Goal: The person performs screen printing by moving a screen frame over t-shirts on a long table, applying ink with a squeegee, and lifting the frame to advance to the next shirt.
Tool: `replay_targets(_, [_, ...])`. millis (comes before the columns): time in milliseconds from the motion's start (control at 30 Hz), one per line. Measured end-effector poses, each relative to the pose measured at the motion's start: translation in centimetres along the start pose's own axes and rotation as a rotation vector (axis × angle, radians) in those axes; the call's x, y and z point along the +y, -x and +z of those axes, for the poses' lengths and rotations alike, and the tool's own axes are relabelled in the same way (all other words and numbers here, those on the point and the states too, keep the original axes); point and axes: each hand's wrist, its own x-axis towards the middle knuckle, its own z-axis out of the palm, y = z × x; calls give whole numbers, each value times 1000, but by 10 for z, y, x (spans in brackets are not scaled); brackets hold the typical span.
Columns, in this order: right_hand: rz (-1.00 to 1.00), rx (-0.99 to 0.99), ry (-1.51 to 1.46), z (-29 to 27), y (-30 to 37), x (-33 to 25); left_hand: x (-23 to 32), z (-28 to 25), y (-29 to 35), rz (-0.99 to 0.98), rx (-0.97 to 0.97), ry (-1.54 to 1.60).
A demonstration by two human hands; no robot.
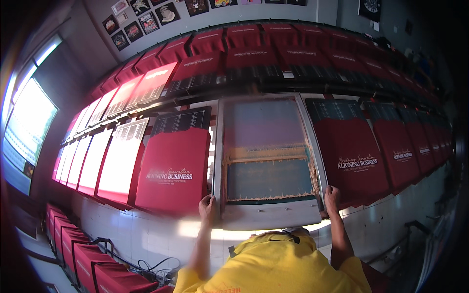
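A large screen printing frame [266,215] lies in front of me, its pale wide rim towards my body. Its mesh [268,178] is blue-grey, with tan ink smeared along the sides and in ragged bands across it. My left hand [207,207] grips the frame's left edge near the front corner. On the opposite edge, my right hand [332,198] has its fingers closed round the right side. Whatever lies under the frame is mostly hidden. Red printed shirts flank it: one to the left [171,156], another to the right [349,146].
More red shirts [254,58] fill the boards in long rows behind a dark rail [342,90]. Folded red pieces [85,259] line a lower rack at the left, near black cables [159,266]. A bright window [31,122] stands far left.
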Motion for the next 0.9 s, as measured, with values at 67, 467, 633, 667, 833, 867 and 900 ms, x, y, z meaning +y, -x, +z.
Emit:
replay_targets(67, [14, -18, 5, 2, -4, 2, 3, 0, -5, -13, -12, -21])
replay_targets(467, [56, 4, 22, 15, -3, -1, 7, -5, -22, -50, -29, 62])
replay_targets(633, [87, -56, 45, 11, -4, -14, 5, -11, -20, -64, -23, 89])
replay_targets(667, [84, -44, 45, 12, -4, -10, -1, -12, -23, -42, -49, 61])
replay_targets(833, [113, -48, 113, 14, -1, -14, -10, -15, -34, 71, -85, -167])
replay_targets(867, [124, -70, 136, 17, -2, -10, -21, -13, -41, 98, -69, -205])
replay_targets(900, [101, -58, 131, 20, -2, -9, -32, -14, -42, 119, -57, -250])
